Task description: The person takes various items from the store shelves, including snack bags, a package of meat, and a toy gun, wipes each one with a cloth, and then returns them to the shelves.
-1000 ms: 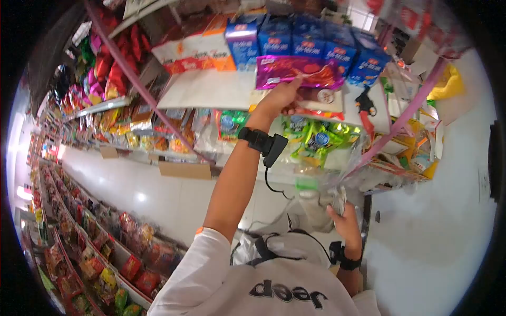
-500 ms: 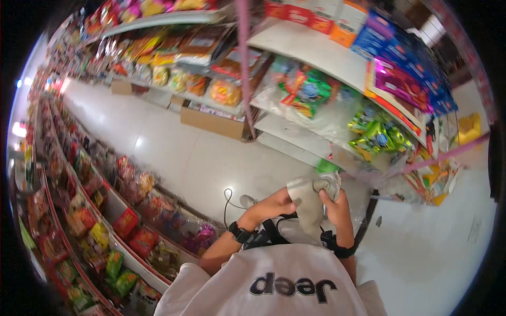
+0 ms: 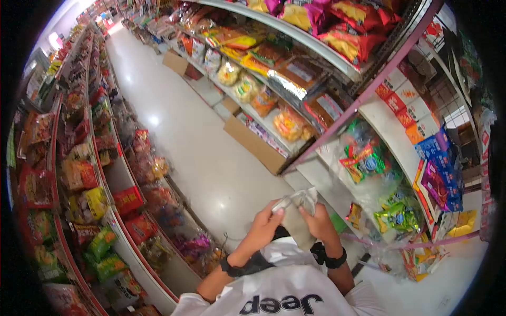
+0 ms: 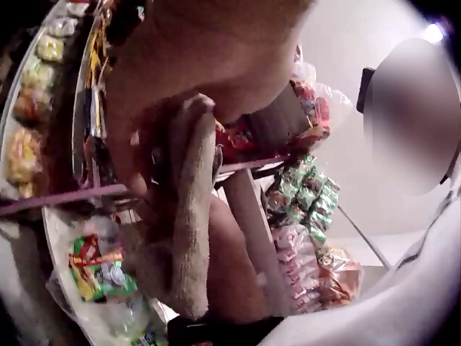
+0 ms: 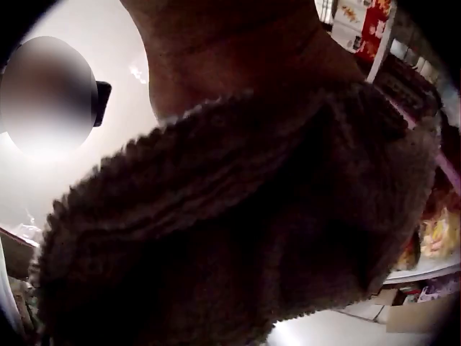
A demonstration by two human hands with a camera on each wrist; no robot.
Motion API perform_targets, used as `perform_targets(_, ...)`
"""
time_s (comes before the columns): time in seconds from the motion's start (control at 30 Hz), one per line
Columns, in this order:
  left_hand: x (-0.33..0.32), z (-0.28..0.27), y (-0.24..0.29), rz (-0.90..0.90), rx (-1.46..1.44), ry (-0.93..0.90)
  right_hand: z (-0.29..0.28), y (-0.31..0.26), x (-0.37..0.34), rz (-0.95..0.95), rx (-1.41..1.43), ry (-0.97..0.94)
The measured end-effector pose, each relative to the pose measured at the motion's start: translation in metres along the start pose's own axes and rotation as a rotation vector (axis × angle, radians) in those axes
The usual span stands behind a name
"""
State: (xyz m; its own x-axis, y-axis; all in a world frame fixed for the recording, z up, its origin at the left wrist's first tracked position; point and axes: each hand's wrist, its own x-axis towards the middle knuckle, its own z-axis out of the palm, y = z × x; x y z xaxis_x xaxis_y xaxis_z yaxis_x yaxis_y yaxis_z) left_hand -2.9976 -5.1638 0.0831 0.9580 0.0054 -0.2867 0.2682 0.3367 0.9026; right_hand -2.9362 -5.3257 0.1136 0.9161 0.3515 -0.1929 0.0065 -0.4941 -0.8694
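A greyish-white cloth (image 3: pixel 297 224) hangs between the two hands in front of the shirt. My left hand (image 3: pixel 263 225) pinches it at its upper left, thumb on top. On the other side my right hand (image 3: pixel 320 224) grips the cloth's right edge. In the left wrist view the cloth (image 4: pixel 193 238) looks like a long, thick fold beside the hand. Up close in the right wrist view, the dark, ribbed cloth (image 5: pixel 166 194) with its scalloped edge fills much of the picture and hides the right fingers.
Packed snack shelves (image 3: pixel 105 174) line the left. On the right, shelves hold bagged snacks (image 3: pixel 398 216), blue boxes (image 3: pixel 437 158) and a purple packet (image 3: pixel 435 184). An open cardboard box (image 3: pixel 255 145) sits low by the pale aisle floor (image 3: pixel 174 142).
My left hand has come down from the purple packet on the shelf to the cloth my right hand was holding. The view has turned toward the aisle, and both hands now hold the cloth.
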Motion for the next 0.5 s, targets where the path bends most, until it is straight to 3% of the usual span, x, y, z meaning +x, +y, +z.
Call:
perform_targets(0.07,0.011,-0.016,0.027,0.26,0.269,0.241,0.003,-0.029,0.02,0.084,-0.089,-0.196)
perform_targets(0.1,0.017,-0.023,0.04,0.393,0.401,0.364,0.013,-0.021,0.03,0.025,-0.079,-0.142)
perform_targets(0.17,0.032,-0.037,0.067,0.743,0.961,0.475,0.036,0.006,0.051,-0.088,-0.052,-0.027)
perform_targets(0.2,0.041,-0.043,0.072,0.728,1.011,0.336,0.032,-0.02,0.067,0.065,0.082,-0.113)
perform_targets(0.27,0.065,-0.046,0.086,0.688,1.005,0.153,0.036,-0.04,0.096,-0.098,0.06,-0.085)
perform_targets(0.4,0.127,-0.072,0.1,0.597,1.13,0.138,0.046,-0.044,0.166,-0.285,0.141,-0.106)
perform_targets(0.5,0.161,-0.081,0.136,0.735,1.054,0.237,0.041,-0.058,0.212,-0.341,0.154,-0.147)
